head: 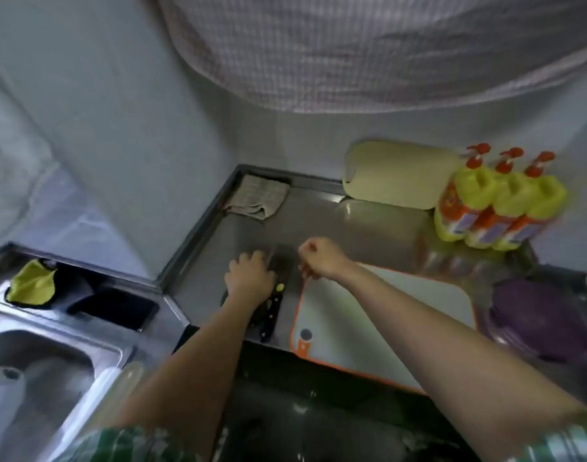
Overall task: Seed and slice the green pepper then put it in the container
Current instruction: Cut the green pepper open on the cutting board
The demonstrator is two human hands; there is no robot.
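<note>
My left hand (249,278) lies palm down on the steel counter, fingers curled, over a dark green shape that looks like the green pepper (224,297); blur hides whether it grips it. A knife (272,314) with a dark riveted handle lies right beside that hand, its blade pointing away from me. My right hand (320,258) hovers as a closed fist at the far left corner of the white cutting board with an orange rim (385,315). Nothing shows in that fist. A purple container (538,323) sits to the right of the board.
A folded cloth (258,198) lies in the counter's back corner. A pale board (398,175) leans on the wall beside three yellow bottles (498,201). Clear tubs (452,261) stand behind the cutting board. The sink (42,368) and a yellow-green cloth (32,285) are at left.
</note>
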